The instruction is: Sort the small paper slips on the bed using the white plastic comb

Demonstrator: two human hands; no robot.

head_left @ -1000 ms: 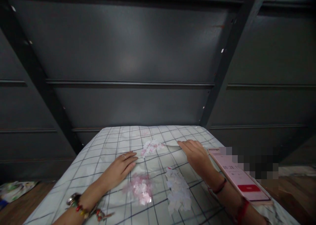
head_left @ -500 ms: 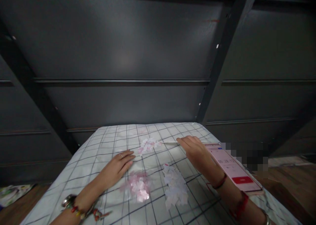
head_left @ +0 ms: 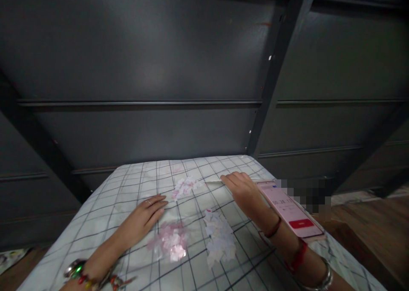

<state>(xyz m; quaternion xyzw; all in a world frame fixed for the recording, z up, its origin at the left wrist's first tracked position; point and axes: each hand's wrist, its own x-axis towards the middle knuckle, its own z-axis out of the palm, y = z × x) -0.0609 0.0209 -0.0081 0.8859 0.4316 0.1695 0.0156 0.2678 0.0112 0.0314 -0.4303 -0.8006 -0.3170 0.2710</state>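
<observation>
My left hand (head_left: pixel 145 218) rests flat on the checked cloth (head_left: pixel 128 188), fingers stretched out and slightly apart, holding nothing. Its fingertips are just left of a small heap of white and pink scraps (head_left: pixel 185 188). My right hand (head_left: pixel 244 193) is closed at the right of that heap, fingertips together. A thin pale line (head_left: pixel 212 181) runs from them toward the scraps; whether it is a slim tool or a fold of cloth I cannot tell. Nearer to me lie a pile of shiny pink pieces (head_left: pixel 174 242) and a pile of white paper-like scraps (head_left: pixel 220 237).
A pink phone (head_left: pixel 290 210) with a running timer lies on the cloth, right of my right forearm. Behind the table's far edge stands a dark grey panelled wall (head_left: pixel 153 133). Wooden floor (head_left: pixel 373 218) shows at the right.
The whole view has shifted, so everything appears a little further left. Both hands keep about the same pose and place on the cloth.
</observation>
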